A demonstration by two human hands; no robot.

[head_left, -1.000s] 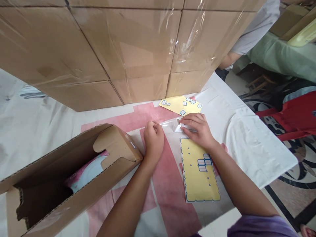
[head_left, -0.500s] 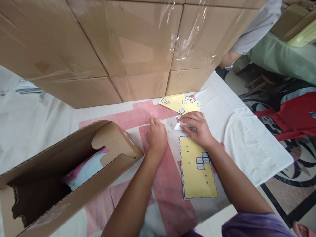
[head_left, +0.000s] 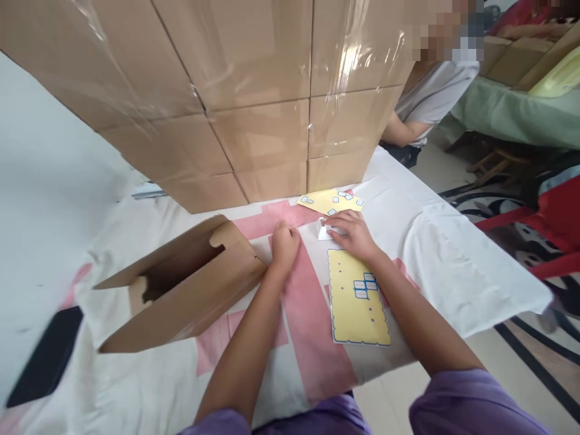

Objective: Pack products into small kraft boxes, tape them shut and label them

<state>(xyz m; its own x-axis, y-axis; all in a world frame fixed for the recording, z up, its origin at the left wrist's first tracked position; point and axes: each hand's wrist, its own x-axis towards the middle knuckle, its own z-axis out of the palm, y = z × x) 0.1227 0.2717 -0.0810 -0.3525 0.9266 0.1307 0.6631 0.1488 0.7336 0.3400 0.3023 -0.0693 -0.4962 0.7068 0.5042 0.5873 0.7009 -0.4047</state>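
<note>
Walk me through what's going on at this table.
A person is working with bare hands over a cloth-covered table. The right hand holds a small white object against the tabletop. The left hand is closed beside it; whether it grips anything is too hard to see. One yellow sheet lies partly under the right forearm, and another lies beyond the hands. An open cardboard box sits to the left, with stacked, taped cartons behind.

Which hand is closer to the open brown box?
Left. The left hand is just beside the open box; the right hand is farther away, at the small white object.
</note>
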